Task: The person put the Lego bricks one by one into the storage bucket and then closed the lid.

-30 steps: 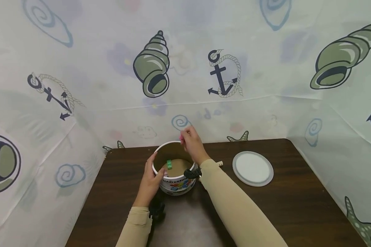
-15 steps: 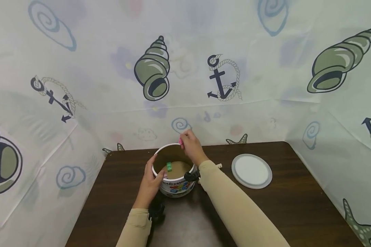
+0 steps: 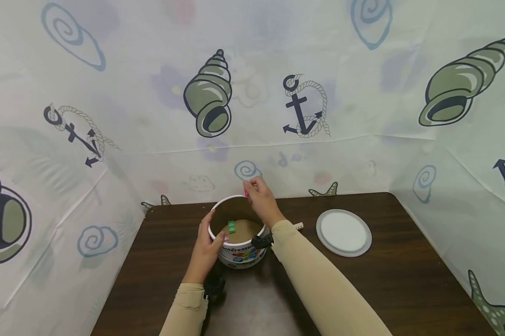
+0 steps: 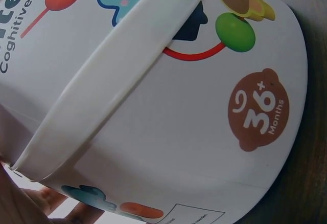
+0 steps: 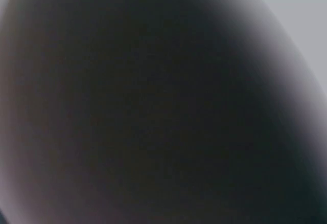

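A round white tub (image 3: 238,255) with printed pictures stands on the table, its top uncovered. My left hand (image 3: 205,247) grips its left side, thumb over the near rim and fingers along the outer wall. A small pink piece (image 3: 226,238) shows beside that thumb. Above the far right rim, my right hand (image 3: 262,200) pinches another small pink piece (image 3: 245,189), mostly covered by the fingers. Inside the tub lies a green block (image 3: 231,227). The left wrist view shows the tub's wall and white strap (image 4: 102,81) close up, with left fingers (image 4: 84,215) below.
A round white lid (image 3: 344,232) lies on the dark wooden table (image 3: 395,261) to the right. A cream-coloured piece (image 3: 298,226) shows just past the right sleeve. Patterned cloth walls (image 3: 256,84) stand behind the table and at both sides. The right wrist view is a dark blur.
The head view has tilted up slightly. My right fingers have shifted a little around the pink piece, near the far rim. The left hand keeps its grip and the tub stays put.
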{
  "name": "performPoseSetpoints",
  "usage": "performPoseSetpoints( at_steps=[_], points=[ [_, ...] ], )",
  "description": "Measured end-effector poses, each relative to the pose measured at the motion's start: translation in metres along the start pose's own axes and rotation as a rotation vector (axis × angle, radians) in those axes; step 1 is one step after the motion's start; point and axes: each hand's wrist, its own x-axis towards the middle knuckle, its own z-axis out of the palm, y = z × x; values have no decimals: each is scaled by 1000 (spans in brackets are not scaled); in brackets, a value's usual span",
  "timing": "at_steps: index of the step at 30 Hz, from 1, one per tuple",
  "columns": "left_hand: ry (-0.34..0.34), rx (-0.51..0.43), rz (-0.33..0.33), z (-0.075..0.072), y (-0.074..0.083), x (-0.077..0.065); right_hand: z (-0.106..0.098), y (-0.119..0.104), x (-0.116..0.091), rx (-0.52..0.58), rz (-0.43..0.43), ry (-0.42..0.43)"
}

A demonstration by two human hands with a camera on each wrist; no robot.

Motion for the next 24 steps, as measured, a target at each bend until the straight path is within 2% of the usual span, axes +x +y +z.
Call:
performPoseSetpoints(
  at_steps=[10, 16, 18, 20, 21, 24],
  points=[
    [6, -2, 10, -1, 1, 2, -2, -4, 0, -5, 23, 58],
    [13, -9, 15, 1, 3, 3, 1, -9, -7, -162, -7, 108],
    [11, -8, 11, 2, 3, 2, 1, -9, -11, -182, -15, 114],
    [10, -9, 5, 2, 3, 1, 2, -9, -14, -164, -33, 109],
    [11, -11, 2, 2, 3, 0, 1, -9, -16, -121, -48, 99],
    [8, -12, -7, 3, 4, -4, -5, -8, -26, 76, -106, 58]
  ],
)
